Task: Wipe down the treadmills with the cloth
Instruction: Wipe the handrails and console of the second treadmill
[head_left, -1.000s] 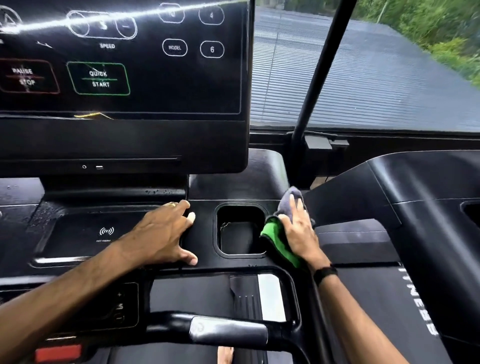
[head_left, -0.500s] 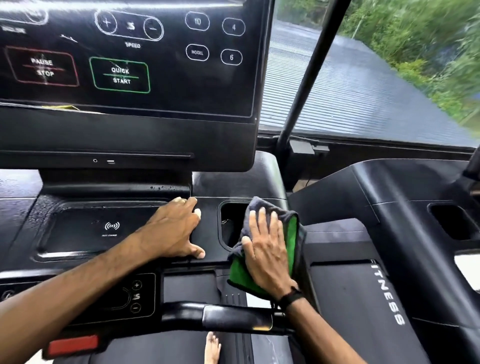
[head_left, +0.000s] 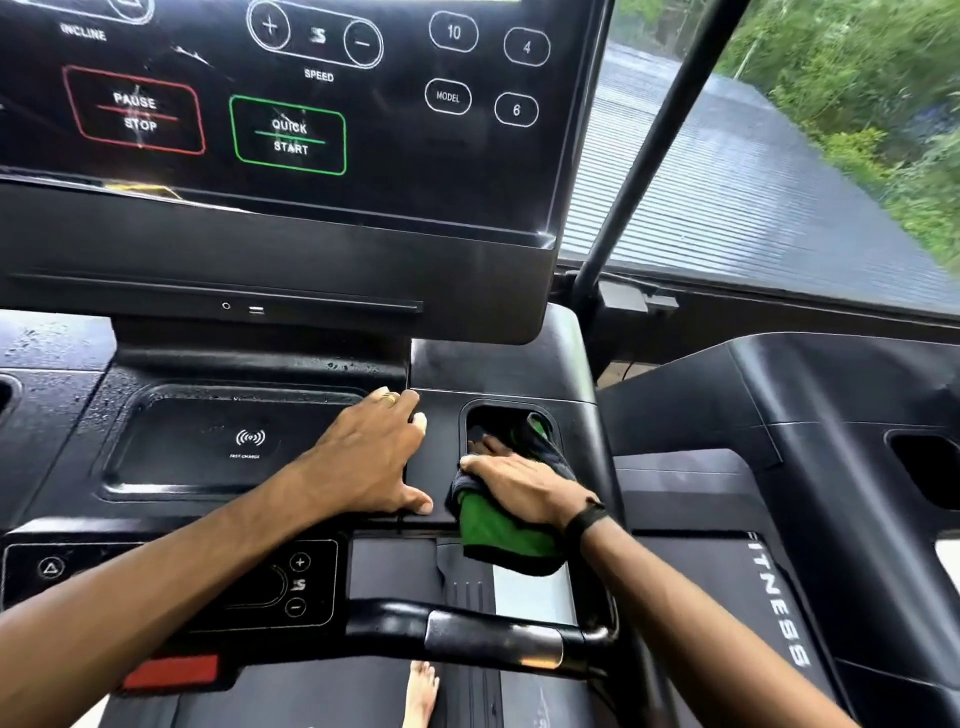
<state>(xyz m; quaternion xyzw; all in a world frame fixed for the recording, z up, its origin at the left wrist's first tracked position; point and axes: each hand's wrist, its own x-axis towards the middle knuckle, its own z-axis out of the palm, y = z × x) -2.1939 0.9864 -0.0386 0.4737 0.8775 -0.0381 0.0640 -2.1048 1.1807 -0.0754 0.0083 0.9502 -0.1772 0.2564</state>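
Note:
A grey and green cloth (head_left: 506, 530) lies over the front rim of the cup holder (head_left: 556, 423) on the black treadmill console (head_left: 436, 467). My right hand (head_left: 519, 486) presses on the cloth, its fingers reaching down into the cup holder's recess with the cloth's far end. My left hand (head_left: 374, 457) rests flat on the console just left of the cup holder, beside the wireless charging pad (head_left: 228, 441). Above hangs the dark touch screen (head_left: 291, 119) with its speed, pause and quick-start markings.
A black handlebar (head_left: 483, 636) crosses below my arms, with a small control panel (head_left: 291, 584) and a red safety tab (head_left: 171, 670) at its left. A second treadmill (head_left: 810, 467) stands at the right. A slanted black pole (head_left: 654, 145) rises behind. A bare foot (head_left: 421, 691) shows below.
My right hand moved the cloth from the console's right edge leftward over the cup holder, and its fingers now dip into the recess. My left hand stayed in place.

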